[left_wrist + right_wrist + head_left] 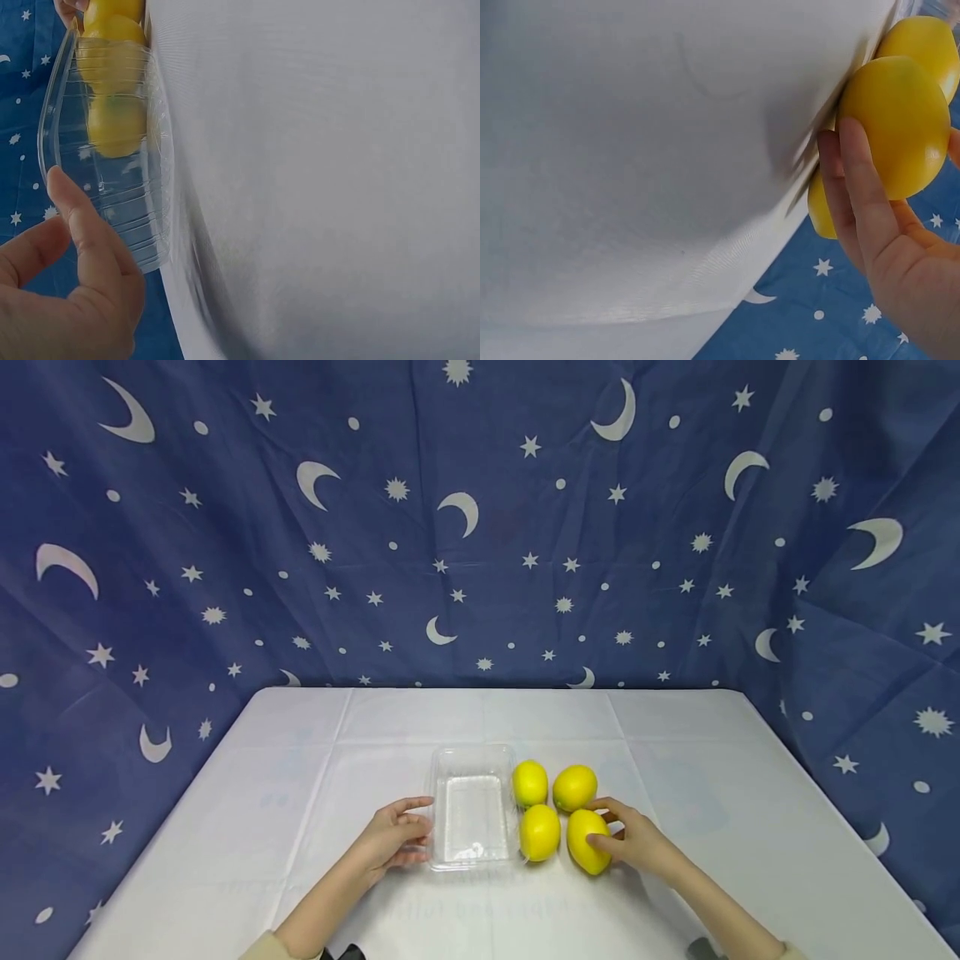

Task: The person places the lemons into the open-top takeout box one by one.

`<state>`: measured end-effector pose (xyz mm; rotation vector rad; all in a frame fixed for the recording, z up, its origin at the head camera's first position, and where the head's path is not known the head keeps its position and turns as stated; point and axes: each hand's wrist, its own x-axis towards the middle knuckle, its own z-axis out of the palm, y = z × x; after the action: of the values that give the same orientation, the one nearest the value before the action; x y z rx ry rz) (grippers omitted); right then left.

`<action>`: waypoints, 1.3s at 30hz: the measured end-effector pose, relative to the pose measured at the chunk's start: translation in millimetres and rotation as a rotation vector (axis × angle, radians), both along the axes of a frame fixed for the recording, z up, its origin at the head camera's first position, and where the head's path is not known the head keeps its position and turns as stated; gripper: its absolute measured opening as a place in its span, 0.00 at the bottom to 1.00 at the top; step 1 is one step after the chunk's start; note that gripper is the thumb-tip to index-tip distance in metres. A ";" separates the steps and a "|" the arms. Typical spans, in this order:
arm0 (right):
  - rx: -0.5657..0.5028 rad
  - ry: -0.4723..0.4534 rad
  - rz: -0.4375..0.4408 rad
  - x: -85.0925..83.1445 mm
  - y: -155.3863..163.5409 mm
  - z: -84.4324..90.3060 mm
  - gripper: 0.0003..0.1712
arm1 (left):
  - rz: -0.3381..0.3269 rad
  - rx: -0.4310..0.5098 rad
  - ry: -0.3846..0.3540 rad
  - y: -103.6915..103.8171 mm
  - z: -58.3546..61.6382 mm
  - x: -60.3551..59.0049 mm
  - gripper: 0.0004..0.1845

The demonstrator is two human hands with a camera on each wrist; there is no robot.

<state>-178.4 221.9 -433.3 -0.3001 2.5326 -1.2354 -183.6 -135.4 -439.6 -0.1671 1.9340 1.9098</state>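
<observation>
Star-and-moon blue backdrop (pixel 480 527), white table (pixel 675 727)

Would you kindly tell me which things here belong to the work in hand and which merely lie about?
In hand: tray, held by left hand; near-right lemon, gripped by right hand.
Lying about: three other lemons, tablecloth, starry backdrop.

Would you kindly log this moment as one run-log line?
left hand: holds clear tray rim | right hand: grips near-right lemon | three other lemons beside tray, on white table

Four yellow lemons (pixel 558 814), a clear tray (pixel 471 814), a white tablecloth (pixel 300 793), and a blue moon-and-star backdrop (pixel 480 527).
</observation>
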 end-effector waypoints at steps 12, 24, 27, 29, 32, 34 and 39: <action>-0.042 0.009 -0.002 2.4 -0.9 -0.6 0.29 | -0.020 0.022 0.003 -1.7 -0.8 2.4 0.29; -0.032 0.011 -0.081 1.3 -4.1 8.3 0.29 | -0.036 0.033 0.004 -3.8 -1.9 3.0 0.29; -0.047 0.034 -0.083 -1.0 -6.1 10.6 0.29 | -0.036 0.037 0.001 -3.5 -1.7 2.0 0.29; -0.060 0.055 -0.069 -2.6 -7.8 12.6 0.29 | -0.031 0.039 -0.001 -3.4 -1.5 1.2 0.29; -0.081 0.073 -0.052 -3.5 -11.3 16.3 0.28 | -0.027 0.043 -0.006 -3.4 -1.4 0.6 0.29; -0.094 0.078 -0.043 -3.8 -13.8 18.9 0.28 | -0.029 0.045 -0.008 -3.4 -1.5 0.4 0.29; -0.111 0.094 -0.025 -7.6 -20.3 24.4 0.28 | -0.021 0.046 -0.008 -2.5 -2.5 0.2 0.29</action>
<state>-185.9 201.6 -408.9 -0.3606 2.5577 -1.4055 -183.4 -137.9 -442.1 -0.1401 1.8775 1.9356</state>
